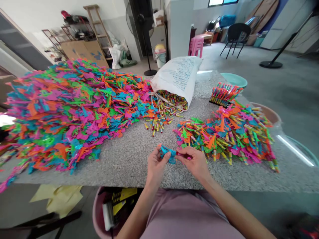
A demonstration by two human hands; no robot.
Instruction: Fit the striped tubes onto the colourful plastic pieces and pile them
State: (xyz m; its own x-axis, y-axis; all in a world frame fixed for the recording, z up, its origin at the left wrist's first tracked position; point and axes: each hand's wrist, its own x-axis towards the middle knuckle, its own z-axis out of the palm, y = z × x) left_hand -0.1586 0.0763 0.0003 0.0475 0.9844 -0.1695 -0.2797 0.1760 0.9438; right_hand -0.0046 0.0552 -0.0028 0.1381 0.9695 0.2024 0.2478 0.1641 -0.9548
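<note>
My left hand (157, 162) pinches a small blue plastic piece (168, 154) with a cut-out outline, just above the table near its front edge. Fingers of my right hand (195, 162) are pinched together at the right end of that piece. A bit of dark red or pink shows at those fingertips, too small to name. Right of my hands lies a pile of coloured plastic pieces joined to patterned tubes (224, 132). Loose yellow-patterned short tubes (157, 125) spill towards me from a white woven sack (177, 74).
A large heap of loose coloured plastic pieces (74, 106) covers the left of the speckled stone table (119, 162). A black rack of upright tubes (221, 99) stands at the right rear. Basins (234, 79) sit beyond the right side. Below the front edge is a pink tub (97, 212).
</note>
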